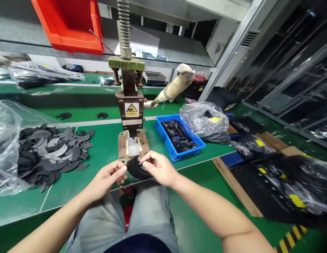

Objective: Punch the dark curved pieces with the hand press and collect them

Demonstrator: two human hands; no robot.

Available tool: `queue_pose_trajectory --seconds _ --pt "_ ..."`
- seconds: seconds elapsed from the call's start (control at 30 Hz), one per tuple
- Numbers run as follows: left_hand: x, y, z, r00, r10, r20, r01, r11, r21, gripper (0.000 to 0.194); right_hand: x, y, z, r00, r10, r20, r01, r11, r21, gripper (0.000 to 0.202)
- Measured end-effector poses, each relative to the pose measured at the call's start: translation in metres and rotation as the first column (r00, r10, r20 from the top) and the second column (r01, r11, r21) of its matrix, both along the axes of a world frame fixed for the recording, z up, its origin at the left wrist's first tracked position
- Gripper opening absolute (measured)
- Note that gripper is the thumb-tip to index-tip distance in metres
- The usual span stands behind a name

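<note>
At the table's front edge, a black curved flat piece [137, 169] lies between my hands, just before the press base. My right hand [160, 169] pinches its right side between thumb and fingers. Close by its left edge is my left hand [110, 178], with thumb and fingers closed together; whether anything is between them cannot be made out. Beyond the piece stands a hand press [130, 109] with a warning label and a wrapped lever [176, 86] slanting to the right. A pale metal block [133, 147] sits on its base.
A heap of black curved pieces [58, 151] spills from a clear plastic bag [6, 140] at left. Right of the press, a blue tray [174, 154] holds small black parts, beside a bagged bundle [205, 123]. An orange bin [71, 44] stands on the shelf above.
</note>
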State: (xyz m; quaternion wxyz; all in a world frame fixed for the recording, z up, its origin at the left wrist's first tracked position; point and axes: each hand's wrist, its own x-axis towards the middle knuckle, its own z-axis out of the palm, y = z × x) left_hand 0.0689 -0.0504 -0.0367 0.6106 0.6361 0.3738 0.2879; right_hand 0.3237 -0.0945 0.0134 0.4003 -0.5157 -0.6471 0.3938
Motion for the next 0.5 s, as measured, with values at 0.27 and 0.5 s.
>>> queue_pose_trajectory --seconds 0.27,0.5 --pt "-0.024 0.012 -0.055 0.923 0.257 -0.286 -0.133 0.911 0.39 0.041 0.063 0.093 0.021 0.917 -0.237 0.32 0.212 0.971 0.112 0.015" --pt "-0.017 0.007 -0.058 0.91 0.197 -0.366 0.016 0.863 0.505 0.032 0.129 0.238 0.059 0.631 -0.476 0.613 0.362 0.879 0.31 0.037"
